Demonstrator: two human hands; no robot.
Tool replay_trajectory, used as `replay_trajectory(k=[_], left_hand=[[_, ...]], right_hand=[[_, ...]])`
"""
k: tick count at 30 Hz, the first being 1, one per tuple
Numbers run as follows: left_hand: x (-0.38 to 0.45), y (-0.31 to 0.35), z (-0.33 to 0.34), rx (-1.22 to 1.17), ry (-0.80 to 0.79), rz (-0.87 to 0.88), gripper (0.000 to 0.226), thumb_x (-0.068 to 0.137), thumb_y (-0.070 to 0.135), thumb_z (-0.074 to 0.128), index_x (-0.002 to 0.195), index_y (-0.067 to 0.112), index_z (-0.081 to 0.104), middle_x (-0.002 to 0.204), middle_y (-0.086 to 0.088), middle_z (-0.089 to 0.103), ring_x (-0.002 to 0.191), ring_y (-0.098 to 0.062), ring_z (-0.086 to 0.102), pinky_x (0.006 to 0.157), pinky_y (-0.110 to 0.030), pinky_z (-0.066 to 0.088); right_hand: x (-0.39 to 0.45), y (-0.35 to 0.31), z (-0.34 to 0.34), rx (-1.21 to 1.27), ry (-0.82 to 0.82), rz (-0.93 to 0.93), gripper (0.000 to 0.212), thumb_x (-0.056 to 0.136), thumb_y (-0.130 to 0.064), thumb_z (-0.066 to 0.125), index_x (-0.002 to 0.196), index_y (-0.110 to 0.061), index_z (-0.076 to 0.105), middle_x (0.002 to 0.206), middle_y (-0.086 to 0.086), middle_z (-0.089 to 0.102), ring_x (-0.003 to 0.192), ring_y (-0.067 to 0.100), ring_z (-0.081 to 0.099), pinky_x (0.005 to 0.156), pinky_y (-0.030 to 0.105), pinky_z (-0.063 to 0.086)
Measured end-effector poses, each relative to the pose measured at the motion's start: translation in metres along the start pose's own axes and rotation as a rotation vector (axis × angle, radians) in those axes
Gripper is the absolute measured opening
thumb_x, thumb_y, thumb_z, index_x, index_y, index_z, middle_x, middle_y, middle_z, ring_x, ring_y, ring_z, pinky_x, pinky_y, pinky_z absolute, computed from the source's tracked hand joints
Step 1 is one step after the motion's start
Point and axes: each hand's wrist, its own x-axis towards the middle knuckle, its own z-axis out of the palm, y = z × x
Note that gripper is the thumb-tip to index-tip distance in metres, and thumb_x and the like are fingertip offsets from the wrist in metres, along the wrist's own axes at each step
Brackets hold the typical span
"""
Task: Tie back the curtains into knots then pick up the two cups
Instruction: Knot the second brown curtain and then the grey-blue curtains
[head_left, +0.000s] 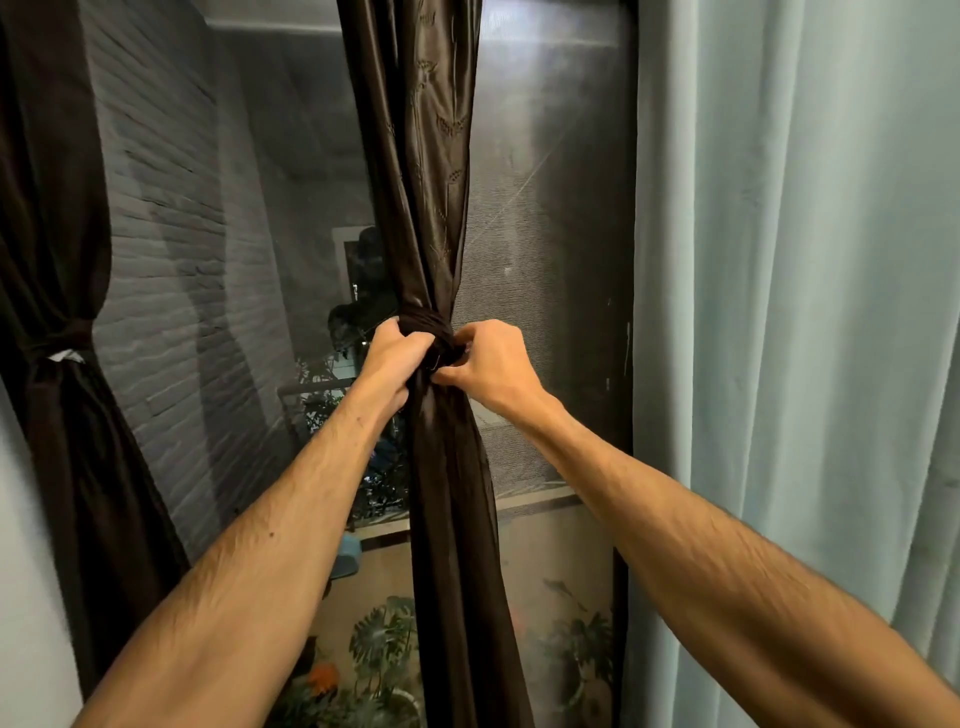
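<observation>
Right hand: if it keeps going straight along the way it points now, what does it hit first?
The right hand points left, fingers already pinching the knot in the dark centre curtain. So it would first meet that knot, then likely the left hand gripping its far side. Depth between them is unclear.

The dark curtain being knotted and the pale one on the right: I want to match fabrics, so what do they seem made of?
The dark curtain looks like brown satin, likely synthetic: glossy streaks and a faint woven sprig pattern. The pale curtain looks like matte, heavier blue-green cloth, perhaps velvety: soft folds, no shine.
</observation>
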Motion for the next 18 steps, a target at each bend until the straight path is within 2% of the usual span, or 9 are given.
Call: replay_trajectory(k=[2, 4, 6, 7, 10, 14, 16, 18], left_hand=[[0.000, 0.002, 0.002, 0.004, -0.010, -0.010, 0.020, 0.084, -0.002, 0.057, 0.087, 0.016, 0.067, 0.083, -0.005, 0.070, 0.079, -0.020, 0.068, 0.063, -0.026, 0.054], [0.000, 0.002, 0.002, 0.004, -0.010, -0.028, 0.018, 0.084, 0.000, 0.056, 0.086, 0.014, 0.066, 0.082, -0.007, 0.069, 0.079, -0.023, 0.067, 0.066, -0.028, 0.054], [-0.001, 0.002, 0.000, -0.008, -0.020, -0.059, 0.015, 0.084, 0.001, 0.058, 0.089, 0.013, 0.066, 0.085, -0.009, 0.070, 0.081, -0.023, 0.068, 0.070, -0.029, 0.056], [-0.001, 0.002, -0.001, -0.033, -0.035, -0.071, 0.015, 0.084, 0.000, 0.060, 0.091, 0.012, 0.067, 0.086, -0.010, 0.071, 0.082, -0.024, 0.069, 0.069, -0.029, 0.057], [0.001, 0.001, -0.004, -0.083, -0.080, -0.071, 0.021, 0.083, -0.002, 0.067, 0.101, 0.008, 0.070, 0.091, -0.012, 0.075, 0.084, -0.024, 0.073, 0.071, -0.031, 0.060], [0.003, -0.005, -0.011, -0.084, -0.098, -0.032, 0.037, 0.078, 0.002, 0.074, 0.114, 0.009, 0.069, 0.101, -0.010, 0.077, 0.094, -0.024, 0.075, 0.085, -0.037, 0.060], [0.003, -0.007, -0.014, -0.068, -0.101, -0.013, 0.045, 0.069, 0.011, 0.079, 0.113, 0.014, 0.069, 0.101, -0.005, 0.078, 0.096, -0.023, 0.075, 0.091, -0.042, 0.059], [0.002, -0.008, -0.016, -0.071, -0.132, 0.012, 0.045, 0.068, 0.010, 0.079, 0.112, 0.013, 0.069, 0.101, -0.005, 0.078, 0.097, -0.023, 0.075, 0.094, -0.045, 0.057]], right_hand=[[0.004, 0.003, 0.007, -0.108, 0.032, -0.044, 0.030, 0.072, -0.033, 0.085, 0.079, -0.008, 0.072, 0.078, 0.005, 0.067, 0.082, 0.018, 0.057, 0.070, 0.032, 0.045], [0.005, 0.005, 0.010, -0.154, 0.050, -0.059, 0.028, 0.076, -0.030, 0.079, 0.067, -0.013, 0.059, 0.076, 0.007, 0.059, 0.084, 0.022, 0.051, 0.069, 0.031, 0.038], [0.006, 0.008, 0.011, -0.137, 0.080, -0.073, 0.030, 0.081, -0.018, 0.065, 0.058, -0.016, 0.047, 0.068, 0.007, 0.055, 0.075, 0.028, 0.054, 0.066, 0.031, 0.041], [0.006, 0.010, 0.012, -0.099, 0.092, -0.050, 0.027, 0.082, -0.014, 0.060, 0.057, -0.014, 0.051, 0.065, 0.006, 0.058, 0.071, 0.028, 0.059, 0.065, 0.033, 0.048], [0.003, 0.004, 0.011, 0.189, 0.115, 0.132, 0.024, 0.089, -0.017, 0.058, 0.070, -0.007, 0.070, 0.070, 0.007, 0.072, 0.067, 0.023, 0.072, 0.065, 0.042, 0.062], [-0.001, -0.004, 0.001, 0.583, 0.057, 0.367, 0.019, 0.098, -0.015, 0.057, 0.090, -0.005, 0.070, 0.094, 0.010, 0.072, 0.079, 0.020, 0.073, 0.058, 0.022, 0.060], [-0.001, -0.005, -0.002, 0.655, 0.064, 0.417, 0.023, 0.100, -0.018, 0.057, 0.097, 0.001, 0.071, 0.099, 0.011, 0.072, 0.080, 0.020, 0.072, 0.059, 0.022, 0.061], [-0.001, -0.004, -0.001, 0.660, 0.095, 0.428, 0.028, 0.099, -0.019, 0.057, 0.092, 0.004, 0.072, 0.093, 0.011, 0.073, 0.077, 0.021, 0.075, 0.063, 0.026, 0.063]])
